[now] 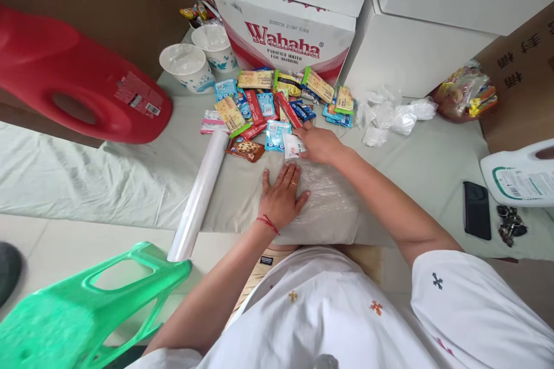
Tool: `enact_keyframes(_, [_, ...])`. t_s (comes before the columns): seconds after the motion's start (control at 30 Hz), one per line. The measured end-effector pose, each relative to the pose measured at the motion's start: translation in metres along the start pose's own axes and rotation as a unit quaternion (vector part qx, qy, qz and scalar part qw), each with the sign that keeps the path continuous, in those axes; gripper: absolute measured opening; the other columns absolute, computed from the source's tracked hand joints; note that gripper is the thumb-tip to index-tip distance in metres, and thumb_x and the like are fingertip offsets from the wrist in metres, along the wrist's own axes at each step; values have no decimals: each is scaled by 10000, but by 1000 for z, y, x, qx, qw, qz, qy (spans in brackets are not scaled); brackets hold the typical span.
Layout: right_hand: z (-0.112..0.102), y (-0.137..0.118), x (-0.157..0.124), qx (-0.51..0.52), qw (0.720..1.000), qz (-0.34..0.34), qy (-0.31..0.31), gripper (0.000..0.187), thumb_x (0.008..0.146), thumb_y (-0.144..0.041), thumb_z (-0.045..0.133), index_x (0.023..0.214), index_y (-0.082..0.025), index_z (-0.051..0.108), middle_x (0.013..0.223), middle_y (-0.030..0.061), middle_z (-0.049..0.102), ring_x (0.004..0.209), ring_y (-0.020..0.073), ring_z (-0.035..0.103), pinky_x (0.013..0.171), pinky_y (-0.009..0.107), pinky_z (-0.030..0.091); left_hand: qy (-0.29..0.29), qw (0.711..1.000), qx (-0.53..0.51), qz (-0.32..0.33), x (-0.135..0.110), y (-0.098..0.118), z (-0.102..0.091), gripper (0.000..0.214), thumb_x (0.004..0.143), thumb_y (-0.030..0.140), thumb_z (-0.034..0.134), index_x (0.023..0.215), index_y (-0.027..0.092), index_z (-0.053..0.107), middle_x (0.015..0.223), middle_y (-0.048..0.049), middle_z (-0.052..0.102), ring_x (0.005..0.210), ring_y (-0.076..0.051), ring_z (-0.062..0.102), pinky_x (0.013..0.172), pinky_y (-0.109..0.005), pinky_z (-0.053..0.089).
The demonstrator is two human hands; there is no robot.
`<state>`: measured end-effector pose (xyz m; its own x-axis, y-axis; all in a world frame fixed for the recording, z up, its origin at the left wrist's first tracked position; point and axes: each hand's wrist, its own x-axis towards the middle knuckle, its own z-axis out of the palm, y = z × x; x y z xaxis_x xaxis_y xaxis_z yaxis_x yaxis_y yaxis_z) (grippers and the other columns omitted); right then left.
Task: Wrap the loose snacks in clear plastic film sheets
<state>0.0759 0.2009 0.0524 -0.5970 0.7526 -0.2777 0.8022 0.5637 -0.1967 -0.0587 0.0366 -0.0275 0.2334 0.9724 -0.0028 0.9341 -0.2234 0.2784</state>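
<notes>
My left hand (281,196) lies flat, fingers spread, on the pale cloth at the edge of a thin clear plastic sheet (331,193). My right hand (320,143) reaches in from the right, its thumb and fingers around the edge of a small white packet (293,146). The fingertips are partly hidden. Around that packet lies a pile of wrapped snacks: a blue-and-white packet (277,135), a red stick packet (288,110), a brown cookie packet (246,150) and yellow cracker packets (230,114). Left of the pile rests a roll of clear film (199,196).
Behind the snacks stand a Wahaha carton (285,37) and paper cups (187,68). Crumpled clear plastic (392,112) and a bagged bowl of snacks (467,95) are at right, with a phone (476,210), keys (511,225) and white jug (521,176). A red jug (82,81) and green stool (56,323) are left.
</notes>
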Motion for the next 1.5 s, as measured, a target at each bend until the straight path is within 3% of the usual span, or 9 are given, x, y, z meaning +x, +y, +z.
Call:
enact_keyframes(0.1, [7, 11, -1, -24, 998, -29, -50, 655, 823, -277, 820, 1416, -201, 551, 1468, 163, 536, 1197, 317, 653, 881, 356, 528, 0, 1000, -2, -3, 0, 0, 0, 694, 1049, 535, 362, 1656, 201, 321, 1705, -138, 325, 1594, -355, 287, 1275, -706, 83])
enact_keyframes(0.4, [-4, 30, 22, -43, 995, -51, -71, 668, 836, -362, 793, 1429, -171, 555, 1407, 160, 611, 1222, 323, 631, 911, 350, 495, -3, 1000, -4, 7, 1, 0, 3, 737, 1035, 572, 384, 1651, 171, 325, 1719, -159, 274, 1602, -366, 260, 1265, -733, 37])
enact_keyframes(0.5, [-4, 36, 21, -76, 995, -17, -61, 677, 836, -400, 786, 1427, -155, 564, 1418, 192, 598, 1170, 344, 656, 867, 366, 502, 0, 1000, -4, 9, 0, -1, 4, 739, 1038, 568, 379, 1650, 159, 318, 1719, -163, 267, 1598, -355, 273, 1263, -738, 26])
enact_keyframes(0.7, [0, 33, 15, -95, 995, -31, -26, 598, 860, -362, 723, 1400, -149, 580, 1381, 197, 615, 1119, 340, 664, 817, 364, 489, -4, 1000, 0, 6, 0, 0, 3, 742, 1034, 575, 386, 1653, 173, 317, 1717, -163, 278, 1600, -368, 265, 1258, -744, 40])
enact_keyframes(0.9, [-38, 48, -27, -50, 995, -3, 90, 640, 876, -384, 673, 1460, -168, 524, 1301, 160, 633, 1102, 342, 637, 830, 373, 467, -7, 1000, -8, -2, 1, 0, 3, 773, 1026, 588, 396, 1653, 144, 307, 1718, -168, 270, 1605, -360, 252, 1264, -733, 15])
enact_keyframes(1.0, [-47, 38, -64, -35, 996, -52, 65, 648, 867, -373, 681, 1468, -199, 513, 1313, 132, 619, 1108, 322, 633, 821, 352, 462, -4, 1000, -22, 1, 1, 1, 3, 761, 1029, 572, 390, 1652, 145, 304, 1719, -168, 269, 1605, -347, 257, 1266, -721, -18])
enact_keyframes(1.17, [-21, 5, -95, -64, 989, -109, -75, 590, 890, -363, 677, 1435, -185, 537, 1313, 136, 625, 1038, 289, 676, 729, 328, 465, 22, 997, -71, 8, -3, -7, 2, 828, 991, 541, 462, 1662, 111, 235, 1720, -203, 264, 1604, -352, 257, 1274, -694, -19])
enact_keyframes(1.33, [17, -14, -92, -82, 989, -80, -93, 553, 942, -380, 653, 1434, -166, 521, 1318, 157, 633, 1012, 301, 701, 712, 346, 495, 54, 988, -140, 22, -10, -24, 1, 900, 914, 438, 523, 1670, 118, 154, 1727, -201, 263, 1615, -333, 233, 1298, -614, 89])
enact_keyframes(1.5, [34, -14, -93, -61, 995, -33, -75, 615, 952, -523, 663, 1435, -172, 516, 1359, 180, 620, 1003, 324, 710, 708, 382, 510, 41, 992, -120, 22, -10, -20, 0, 853, 857, 324, 533, 1642, 145, 251, 1672, -189, 394, 1582, -324, 321, 1304, -601, 65])
